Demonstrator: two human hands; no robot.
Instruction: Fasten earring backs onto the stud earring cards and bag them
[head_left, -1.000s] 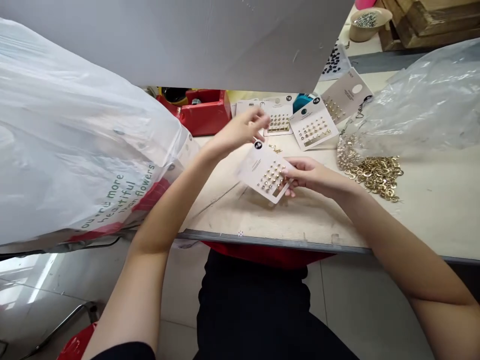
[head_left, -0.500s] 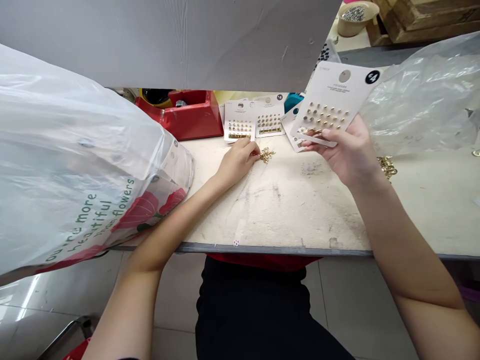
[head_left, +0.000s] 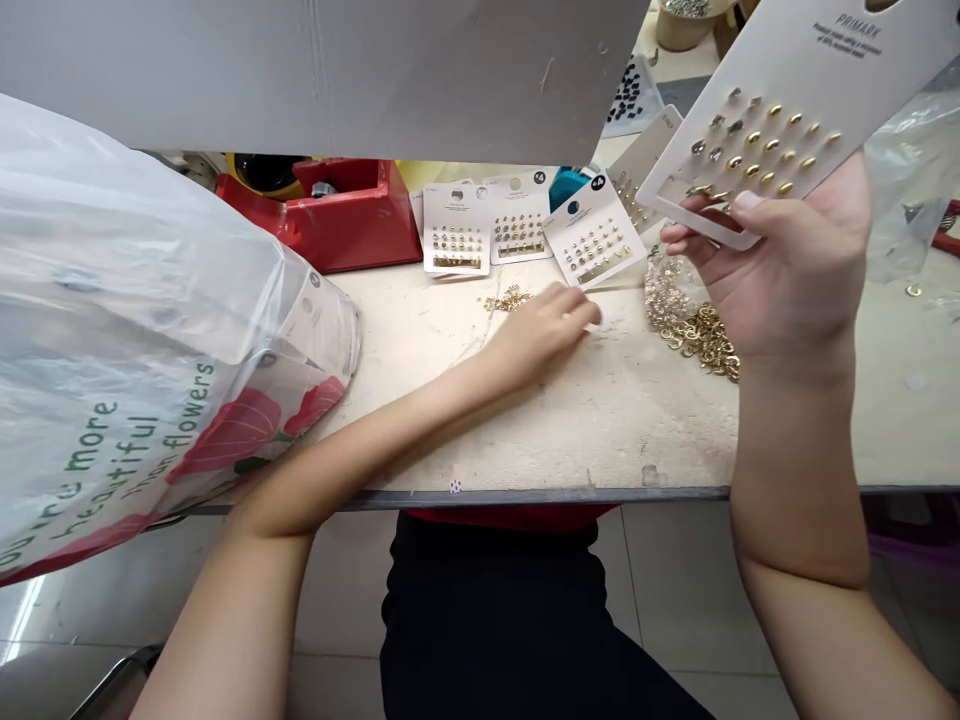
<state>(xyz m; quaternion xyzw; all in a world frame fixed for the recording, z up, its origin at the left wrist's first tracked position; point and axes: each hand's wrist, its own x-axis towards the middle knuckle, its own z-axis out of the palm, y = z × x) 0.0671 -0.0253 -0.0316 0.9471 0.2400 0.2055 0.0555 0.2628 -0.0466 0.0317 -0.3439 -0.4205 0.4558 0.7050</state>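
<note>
**Now: a Primark stud card (head_left: pixel 757 135) held up at the bench**

The right hand (head_left: pixel 787 265) pinched the card's lower part between thumb and fingers, raising it tilted above the far right of the pale workbench (head_left: pixel 525 497). That grip looked sound, since it kept the hand mostly below the rows of gold and silver studs, where it seemed less likely to knock one.

The left hand (head_left: pixel 536 335) lay palm down with its fingers close together, its fingertips at a small white scrap (head_left: pixel 594 320). Whether it held the scrap, I could not tell. Just beyond it lay a small tangle of gold findings (head_left: pixel 508 298), and past those stood three similar white stud cards (head_left: pixel 592 235).

To the right, loose gold rings (head_left: pixel 705 340) spilled in a heap beside a clear plastic bag (head_left: pixel 896 200), and some glinted through the film. A bulging white plastic carrier bag (head_left: pixel 150 300) with a red flower print filled the left side, its contents hidden. Behind the cards sat a red plastic holder (head_left: pixel 352 225), and a tan bowl (head_left: pixel 679 30) of small metal pieces was cut off at the top of the view.
</note>
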